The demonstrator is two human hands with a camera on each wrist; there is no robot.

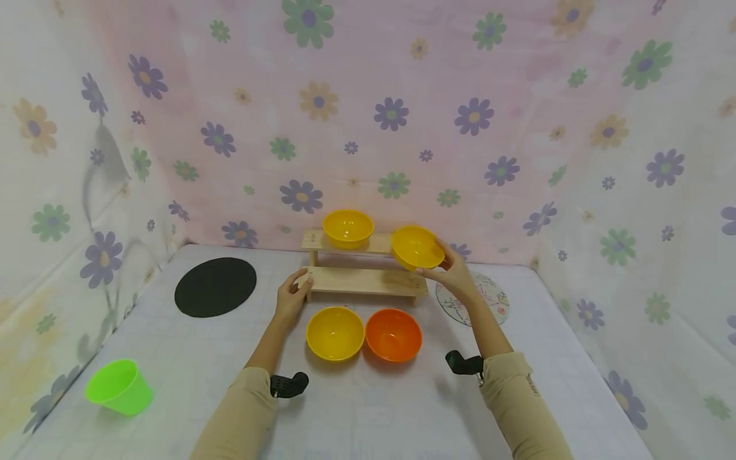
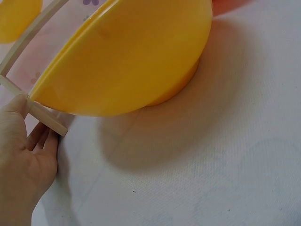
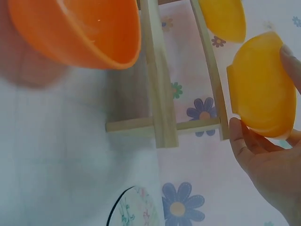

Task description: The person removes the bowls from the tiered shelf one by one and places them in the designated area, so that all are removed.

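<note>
Yellow bowl [image 1: 416, 248], gripped by the right hand [image 1: 457, 276], seems mid-placement on the 2-tier rack [image 1: 362, 281] the left hand [image 1: 291, 299] pinches; next likely needs level seating.

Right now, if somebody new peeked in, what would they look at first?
Probably the yellow bowl held in the right hand, by the upper right end of the wooden rack. Then maybe the orange bowl in front of it, and the bright green cup at the table's near left.

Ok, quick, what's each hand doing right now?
Left hand: gripping the wooden shelf at its left end.
Right hand: holding a yellow bowl near the shelf's right end.
</note>
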